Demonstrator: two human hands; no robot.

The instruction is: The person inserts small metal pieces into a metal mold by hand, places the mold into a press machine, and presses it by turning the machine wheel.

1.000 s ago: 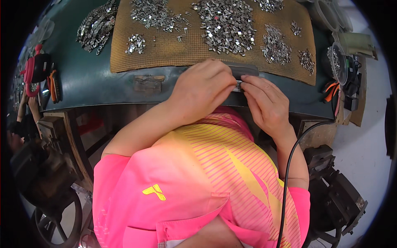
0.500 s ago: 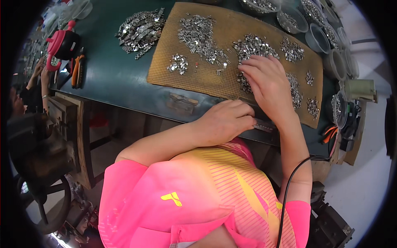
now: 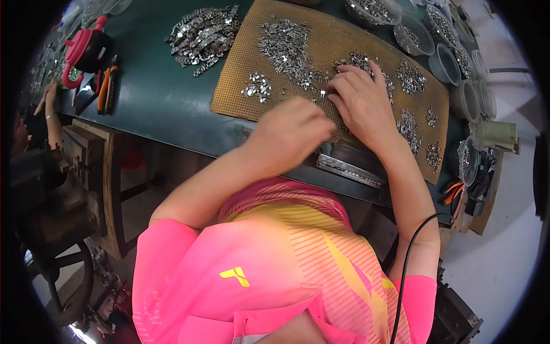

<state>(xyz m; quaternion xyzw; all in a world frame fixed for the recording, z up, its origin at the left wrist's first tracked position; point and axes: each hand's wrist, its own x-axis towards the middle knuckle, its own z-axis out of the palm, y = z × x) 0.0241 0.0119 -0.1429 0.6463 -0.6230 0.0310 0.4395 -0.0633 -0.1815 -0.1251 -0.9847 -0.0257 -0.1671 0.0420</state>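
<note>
My left hand [image 3: 295, 136], smeared by motion, is over the front edge of the brown textured mat [image 3: 229, 94]. Its fingers are curled together, and anything inside them is hidden. My right hand [image 3: 366, 109] reaches over the mat with bent fingers apart; thumb and forefinger are close to a few small shiny pieces. Beyond its fingertips lies a pile of small metal links [image 3: 358, 59], partly covered by the hand. Left of it spreads a heap of small metal pins [image 3: 285, 49]. A narrow metal rail [image 3: 349, 170] lies at the bench edge below my hands.
Metal link bands [image 3: 205, 37] are heaped left of the mat. Orange-handled pliers [image 3: 107, 92] and a pink-and-black pot [image 3: 87, 50] stand farther left. Clear plastic tubs [image 3: 444, 63] line the right side. Another person's arm [image 3: 53, 117] shows at far left. A black cable [image 3: 408, 258] crosses my right arm.
My left hand has lifted from the rail at the bench edge and moved up towards the mat, uncovering the rail. My right hand has shifted slightly towards the pin heap. The view has moved a little.
</note>
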